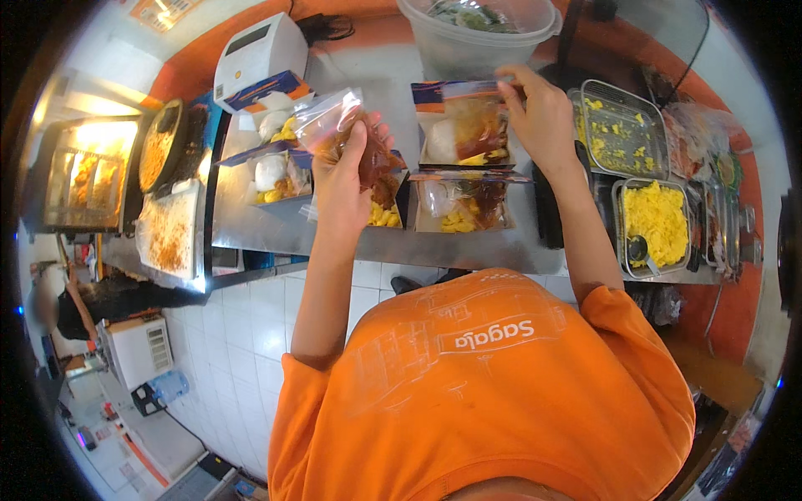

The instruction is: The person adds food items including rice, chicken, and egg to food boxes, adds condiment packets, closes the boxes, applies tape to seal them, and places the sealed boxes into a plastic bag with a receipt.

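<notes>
My left hand (348, 169) grips clear plastic bags of reddish-brown sauce (373, 153), held above the boxes at left. My right hand (539, 116) is over the upper right corner of an open food box (429, 103); its fingertips meet the top edge of a sauce bag (473, 131) there, and whether they pinch it is unclear. White rice (440, 141) shows beside that bag. Nearer me, another open box (429, 219) contains rice, yellow egg and a sauce bag. To the left are more open boxes, one with rice (271, 172) and egg; my left hand partly covers another box (383, 210).
A metal tray of yellow scrambled egg (658, 219) with a ladle (639, 250) stands right, below a wire-mesh basket (626, 125). A lidded plastic tub (479, 44) and white label printer (260, 59) are behind. Far left are a lit food warmer (94, 175) and a person (78, 300).
</notes>
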Available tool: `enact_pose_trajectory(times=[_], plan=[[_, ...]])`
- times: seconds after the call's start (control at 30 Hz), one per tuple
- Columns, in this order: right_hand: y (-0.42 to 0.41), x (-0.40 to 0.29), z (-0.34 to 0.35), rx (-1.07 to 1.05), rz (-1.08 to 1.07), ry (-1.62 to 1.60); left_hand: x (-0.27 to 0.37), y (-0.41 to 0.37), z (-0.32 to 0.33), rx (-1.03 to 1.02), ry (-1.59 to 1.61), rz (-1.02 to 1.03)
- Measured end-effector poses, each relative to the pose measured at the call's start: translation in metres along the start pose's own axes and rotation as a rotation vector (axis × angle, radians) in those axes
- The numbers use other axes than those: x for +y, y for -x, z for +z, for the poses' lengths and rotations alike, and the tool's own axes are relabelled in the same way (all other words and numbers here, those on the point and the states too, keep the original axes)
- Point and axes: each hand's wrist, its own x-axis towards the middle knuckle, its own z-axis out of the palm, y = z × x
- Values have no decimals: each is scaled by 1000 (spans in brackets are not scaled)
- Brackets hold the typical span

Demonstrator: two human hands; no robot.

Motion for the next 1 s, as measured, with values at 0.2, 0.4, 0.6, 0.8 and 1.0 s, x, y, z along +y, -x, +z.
enact_pose_trajectory(times=[0.2, 0.4, 0.6, 0.8, 1.0], plan=[[16, -100, 45, -377, -85, -671, 19, 19, -26, 167, -422, 76], [20, -145, 80, -459, 42, -866, 47, 35, -66, 18, -739, 217], [51, -146, 119, -308, 103, -369, 53, 27, -159, 172, -11, -40], [48, -220, 160, -238, 57, -337, 78, 6, -223, 72, -531, 29], [12, -276, 226, -428, 105, -660, 122, -10, -253, -111, -652, 1]])
